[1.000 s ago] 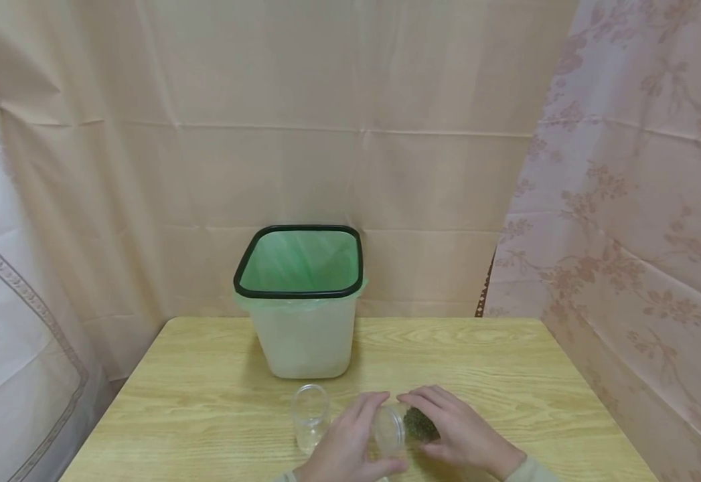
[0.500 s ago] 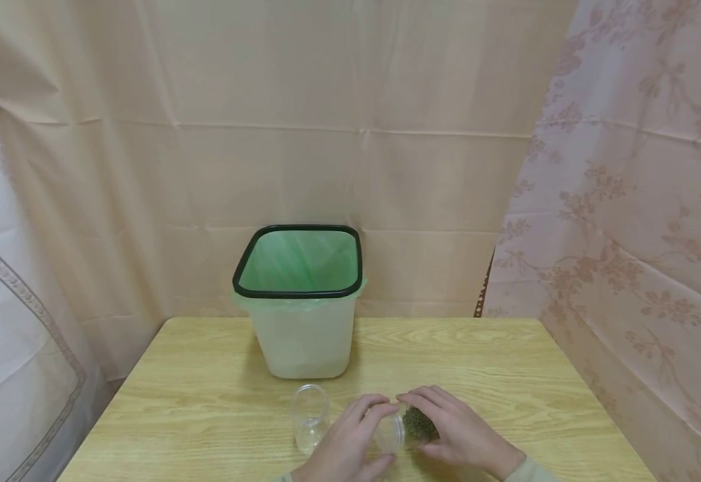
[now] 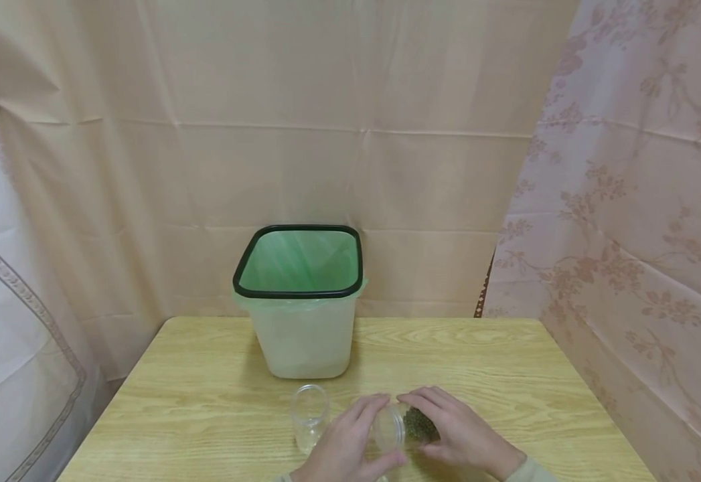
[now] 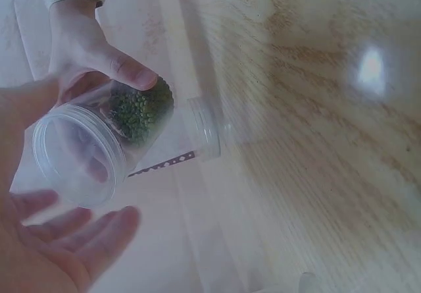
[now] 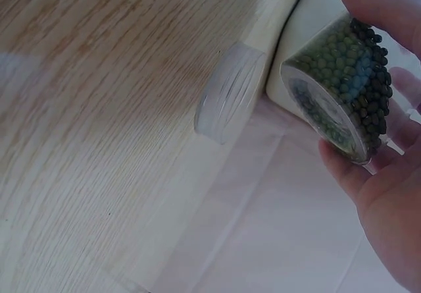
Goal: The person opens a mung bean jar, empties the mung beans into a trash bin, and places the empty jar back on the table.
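A clear plastic jar of dark green beans is tipped on its side, the beans gathered towards its base. My right hand grips it round the body. The clear ringed end of the jar points at my left hand; whether a lid covers it, I cannot tell. In the left wrist view, the left fingers are blurred and extended beside that ring, somewhat apart from it. A separate clear ridged cap rests on the table. Left of the left hand stands another clear jar, upright.
A pale bin with a dark rim and green liner stands behind the hands, left of the table's middle. Beneath everything is a wood-grain table. Beige curtains hang behind it, and floral cloth hangs at the right.
The left thumb and fingers shift round the jar's ringed end, drawing nearer together half a second ago and wider apart now. The right hand and jar stay almost still.
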Demonstrator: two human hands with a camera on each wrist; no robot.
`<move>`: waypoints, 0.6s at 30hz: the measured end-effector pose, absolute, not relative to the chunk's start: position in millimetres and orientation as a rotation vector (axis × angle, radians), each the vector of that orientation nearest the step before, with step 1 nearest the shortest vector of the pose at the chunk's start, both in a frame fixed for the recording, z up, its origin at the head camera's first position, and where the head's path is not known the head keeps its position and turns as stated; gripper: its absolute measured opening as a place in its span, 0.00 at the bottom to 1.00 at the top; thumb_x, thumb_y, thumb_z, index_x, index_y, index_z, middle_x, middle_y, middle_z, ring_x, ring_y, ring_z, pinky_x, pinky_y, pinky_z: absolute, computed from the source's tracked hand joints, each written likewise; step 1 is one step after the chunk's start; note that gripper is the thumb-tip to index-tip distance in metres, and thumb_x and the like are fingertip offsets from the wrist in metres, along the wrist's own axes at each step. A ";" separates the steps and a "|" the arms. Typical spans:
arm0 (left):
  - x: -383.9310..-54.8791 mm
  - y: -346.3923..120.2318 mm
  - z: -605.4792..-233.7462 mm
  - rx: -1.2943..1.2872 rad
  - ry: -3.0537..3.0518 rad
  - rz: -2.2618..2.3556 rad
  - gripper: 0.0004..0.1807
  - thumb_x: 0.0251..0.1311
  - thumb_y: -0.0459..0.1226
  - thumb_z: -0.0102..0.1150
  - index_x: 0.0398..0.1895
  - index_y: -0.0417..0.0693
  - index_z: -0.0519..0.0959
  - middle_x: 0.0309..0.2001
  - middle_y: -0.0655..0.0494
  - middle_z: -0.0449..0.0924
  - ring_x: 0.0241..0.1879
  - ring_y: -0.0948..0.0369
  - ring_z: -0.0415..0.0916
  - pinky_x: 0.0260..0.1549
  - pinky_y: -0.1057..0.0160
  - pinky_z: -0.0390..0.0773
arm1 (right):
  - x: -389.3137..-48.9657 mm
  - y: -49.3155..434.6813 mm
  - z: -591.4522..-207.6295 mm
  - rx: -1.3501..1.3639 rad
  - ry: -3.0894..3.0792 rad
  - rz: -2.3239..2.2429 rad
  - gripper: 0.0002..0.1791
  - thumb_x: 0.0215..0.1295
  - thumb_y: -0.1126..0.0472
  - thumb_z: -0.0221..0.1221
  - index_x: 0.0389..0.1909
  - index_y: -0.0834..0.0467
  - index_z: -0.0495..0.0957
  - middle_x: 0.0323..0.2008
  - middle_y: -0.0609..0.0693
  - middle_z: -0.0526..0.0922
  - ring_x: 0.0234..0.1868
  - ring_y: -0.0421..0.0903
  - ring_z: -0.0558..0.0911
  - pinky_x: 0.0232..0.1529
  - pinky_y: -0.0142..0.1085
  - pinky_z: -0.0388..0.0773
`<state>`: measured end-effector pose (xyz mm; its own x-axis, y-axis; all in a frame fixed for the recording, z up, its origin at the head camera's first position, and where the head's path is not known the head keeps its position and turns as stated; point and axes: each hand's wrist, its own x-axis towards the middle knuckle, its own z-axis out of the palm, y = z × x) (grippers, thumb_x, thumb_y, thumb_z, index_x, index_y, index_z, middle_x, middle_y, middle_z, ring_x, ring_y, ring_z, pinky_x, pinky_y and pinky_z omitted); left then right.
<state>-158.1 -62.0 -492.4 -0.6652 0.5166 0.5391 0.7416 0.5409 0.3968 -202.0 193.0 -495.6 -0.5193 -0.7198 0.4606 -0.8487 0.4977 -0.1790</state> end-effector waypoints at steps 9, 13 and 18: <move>-162.6 -63.2 -489.3 -1.220 -2.271 -0.761 0.45 0.45 0.38 0.82 0.69 0.46 0.69 0.64 0.48 0.71 0.61 0.55 0.73 0.52 0.62 0.80 | -202.3 193.3 -494.0 1.319 -2.452 0.548 0.48 0.44 0.54 0.81 0.68 0.54 0.71 0.61 0.43 0.76 0.56 0.44 0.79 0.51 0.45 0.82; -162.7 -63.7 -489.3 -1.188 -2.270 -0.762 0.42 0.45 0.39 0.82 0.65 0.45 0.72 0.59 0.52 0.74 0.55 0.58 0.77 0.50 0.66 0.80 | -201.3 193.0 -492.9 1.322 -2.460 0.549 0.47 0.43 0.54 0.82 0.68 0.54 0.72 0.61 0.42 0.76 0.56 0.44 0.78 0.51 0.45 0.82; -162.6 -63.7 -489.7 -1.138 -2.298 -0.796 0.41 0.47 0.43 0.81 0.65 0.45 0.73 0.57 0.55 0.75 0.52 0.60 0.78 0.48 0.66 0.80 | -200.5 192.5 -491.6 1.316 -2.449 0.555 0.49 0.41 0.55 0.82 0.68 0.53 0.72 0.60 0.43 0.76 0.56 0.45 0.79 0.51 0.45 0.82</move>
<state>-162.6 -63.7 -489.7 -0.5565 0.5576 0.6159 0.8191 0.4923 0.2944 -200.5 192.5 -491.6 -0.5324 -0.7240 0.4387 -0.8424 0.5042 -0.1902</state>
